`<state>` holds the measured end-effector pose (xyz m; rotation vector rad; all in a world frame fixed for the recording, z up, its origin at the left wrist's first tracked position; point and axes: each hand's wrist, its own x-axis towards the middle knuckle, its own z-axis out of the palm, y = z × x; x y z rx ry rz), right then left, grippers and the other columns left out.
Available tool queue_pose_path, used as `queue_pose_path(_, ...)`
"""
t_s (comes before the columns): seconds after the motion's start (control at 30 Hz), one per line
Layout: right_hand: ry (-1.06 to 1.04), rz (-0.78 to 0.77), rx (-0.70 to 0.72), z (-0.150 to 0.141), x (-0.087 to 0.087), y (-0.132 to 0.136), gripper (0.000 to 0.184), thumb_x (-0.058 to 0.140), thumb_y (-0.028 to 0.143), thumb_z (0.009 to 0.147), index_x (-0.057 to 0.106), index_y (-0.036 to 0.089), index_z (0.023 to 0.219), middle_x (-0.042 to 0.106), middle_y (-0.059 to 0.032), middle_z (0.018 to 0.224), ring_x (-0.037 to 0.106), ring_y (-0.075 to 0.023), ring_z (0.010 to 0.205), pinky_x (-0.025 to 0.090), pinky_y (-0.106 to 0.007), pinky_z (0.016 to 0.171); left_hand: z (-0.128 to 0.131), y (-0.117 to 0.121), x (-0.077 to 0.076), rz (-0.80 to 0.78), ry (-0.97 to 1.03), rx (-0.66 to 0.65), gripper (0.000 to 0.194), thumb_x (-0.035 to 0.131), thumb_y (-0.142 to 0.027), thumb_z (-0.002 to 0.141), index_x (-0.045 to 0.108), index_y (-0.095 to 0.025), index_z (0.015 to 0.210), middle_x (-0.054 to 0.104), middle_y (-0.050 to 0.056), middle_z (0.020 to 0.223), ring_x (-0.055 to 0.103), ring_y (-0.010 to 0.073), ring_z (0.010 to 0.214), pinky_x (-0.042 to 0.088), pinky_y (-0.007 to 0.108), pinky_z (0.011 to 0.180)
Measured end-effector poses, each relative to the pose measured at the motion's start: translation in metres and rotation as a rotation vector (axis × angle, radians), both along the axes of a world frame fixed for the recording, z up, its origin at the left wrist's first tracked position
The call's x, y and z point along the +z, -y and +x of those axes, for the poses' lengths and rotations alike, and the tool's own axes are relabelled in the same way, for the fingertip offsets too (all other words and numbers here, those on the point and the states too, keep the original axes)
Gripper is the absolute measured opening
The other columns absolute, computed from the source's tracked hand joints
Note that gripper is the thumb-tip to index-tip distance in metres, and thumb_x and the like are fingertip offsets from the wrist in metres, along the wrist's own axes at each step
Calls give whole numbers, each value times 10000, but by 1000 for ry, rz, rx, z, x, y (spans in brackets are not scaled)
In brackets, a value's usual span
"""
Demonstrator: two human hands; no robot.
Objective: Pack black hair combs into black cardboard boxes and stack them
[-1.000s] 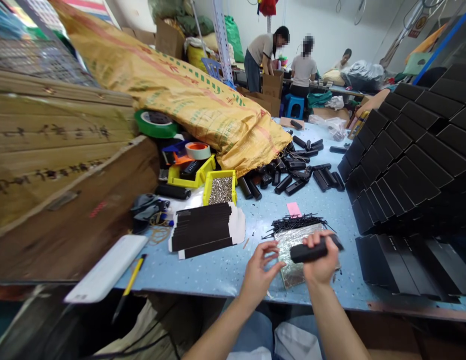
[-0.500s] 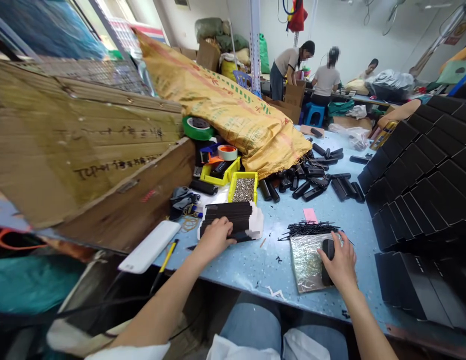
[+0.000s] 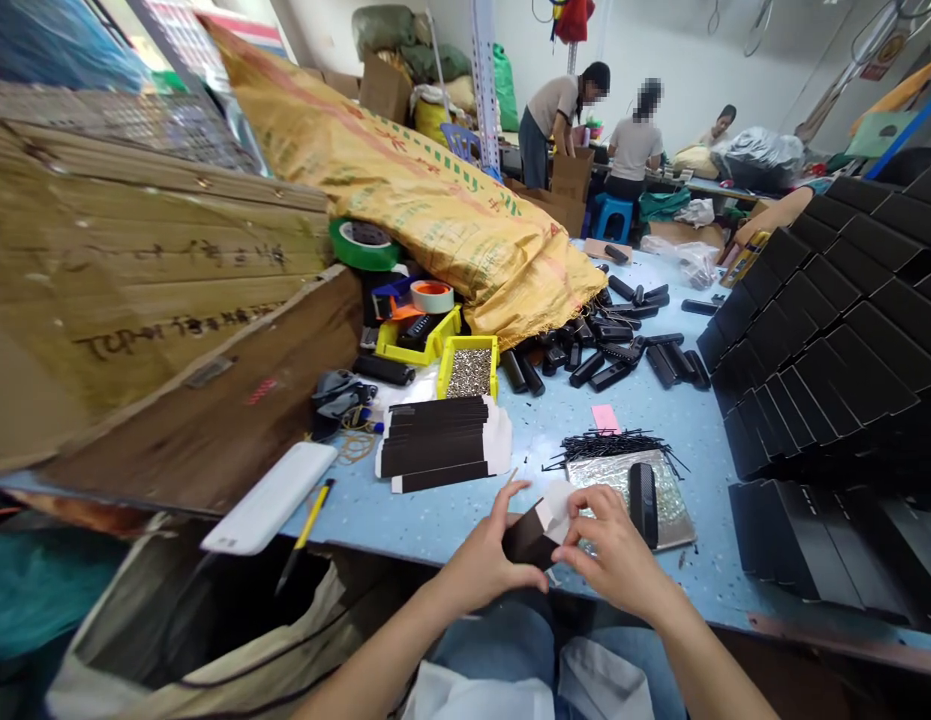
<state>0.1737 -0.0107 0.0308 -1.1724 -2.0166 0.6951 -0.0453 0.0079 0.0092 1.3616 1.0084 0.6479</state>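
A small black cardboard box with white inner flaps is held over the table's front edge. My left hand wraps round its body, thumb below and fingers above. With bent fingers my right hand grips the box's white end flaps. To the left lies a stack of flattened black boxes. Just beyond my right hand, a black ribbed handheld piece rests on a flat plastic-wrapped pad. Thin black strips lie in a pile behind the pad.
Black folded boxes are stacked high on the right. Several black devices lie by a yellow woven sack. A yellow bin of small screws, a white slab-like case and a yellow cutter are at left. People work in the background.
My left hand has come from the flat stack with a black box, now opened out. My right hand has let go of the ribbed piece and moved left to the box.
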Motion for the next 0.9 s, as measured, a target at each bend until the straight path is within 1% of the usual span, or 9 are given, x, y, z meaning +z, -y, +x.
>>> queue_pose_path(0.07, -265, -96, -82, 0, -7, -1, 184, 677, 360, 846, 648, 219, 731, 578, -49, 984, 545, -221, 982, 446, -392, 905, -2, -1, 9, 140, -88, -4, 740, 832, -280, 632, 521, -272, 1303, 688, 86, 1086, 651, 257, 914, 473, 348, 872)
queue_pose_path(0.13, -588, -257, -154, -5, -17, -5, 220, 588, 440, 898, 664, 234, 897, 585, -37, 943, 578, -180, 870, 491, -332, 804, 2, -1, 18, 269, -103, -87, 416, 724, -264, 750, 637, -270, 1156, 634, 99, 1215, 631, 269, 1023, 450, 352, 935)
queue_pose_path(0.2, -780, -422, -171, -11, -26, -9, 317, 577, 487, 897, 647, 248, 1093, 615, -24, 905, 596, -153, 768, 512, -284, 704, 11, 0, 23, 324, -91, -161, 305, 672, -235, 778, 648, -248, 1082, 611, 99, 1223, 610, 265, 1061, 441, 357, 959)
queue_pose_path(0.3, -712, -397, -84, -15, -26, -11, 430, 645, 533, 835, 687, 233, 1140, 670, -69, 1037, 642, -208, 931, 531, -331, 827, 28, 4, 22, 252, -77, -83, 699, 779, -241, 659, 479, -219, 1290, 583, 119, 1223, 602, 269, 1047, 455, 366, 934)
queue_pose_path(0.4, -561, -267, 17, -13, -16, -9, 387, 582, 504, 888, 705, 257, 1159, 675, -89, 1194, 607, -254, 1143, 478, -412, 997, 42, 5, 19, 142, -40, 84, 1064, 779, -227, 645, 151, -204, 1504, 581, 134, 1223, 626, 245, 984, 465, 331, 871)
queue_pose_path(0.5, -539, -251, -71, -15, -14, -2, 298, 541, 399, 935, 710, 278, 1148, 716, -77, 1135, 658, -234, 1083, 525, -411, 955, 48, 2, 19, 118, -33, 72, 1103, 733, -182, 656, 75, -201, 1542, 659, 55, 980, 625, 189, 743, 453, 261, 688)
queue_pose_path(0.6, -465, -117, -134, -17, -21, 5, 306, 532, 363, 938, 689, 285, 1189, 686, -84, 1208, 642, -243, 1127, 514, -420, 983, 48, 0, 20, 133, -69, -5, 1122, 711, -143, 633, 67, -176, 1551, 649, -7, 793, 564, 157, 607, 393, 225, 574)
queue_pose_path(0.7, -437, -102, -132, -13, -23, 8, 293, 501, 341, 955, 700, 299, 1166, 704, -73, 1173, 647, -236, 1123, 520, -417, 977, 48, 1, 19, 124, -76, -32, 1104, 699, -152, 639, 77, -165, 1551, 622, -37, 715, 529, 141, 572, 365, 211, 538)
queue_pose_path(0.9, -481, -193, -158, -12, -7, 7, 281, 582, 327, 914, 702, 277, 1163, 701, -72, 1179, 634, -242, 1144, 499, -424, 1010, 54, 2, 22, 146, -92, -19, 1087, 669, -155, 662, 42, -150, 1549, 623, -41, 696, 533, 139, 567, 367, 211, 537)
